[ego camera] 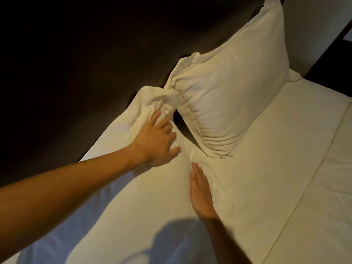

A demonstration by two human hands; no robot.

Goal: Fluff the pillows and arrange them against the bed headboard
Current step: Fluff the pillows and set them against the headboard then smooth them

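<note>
A plump white pillow (230, 88) leans upright against the dark headboard (76, 63) at the upper right. A second white pillow (137, 187) lies flat on the bed, running from the headboard toward me, its far corner bunched beside the upright pillow. My left hand (158, 138) presses flat on that bunched far end, fingers spread. My right hand (200, 191) rests flat on the flat pillow's right edge, fingers straight and together. Neither hand grips anything.
The white bed sheet (266, 168) stretches to the right, with a folded duvet edge (323, 187) along the far right. A dark bedside surface (333, 54) stands at the upper right corner. A dark gap shows between the two pillows.
</note>
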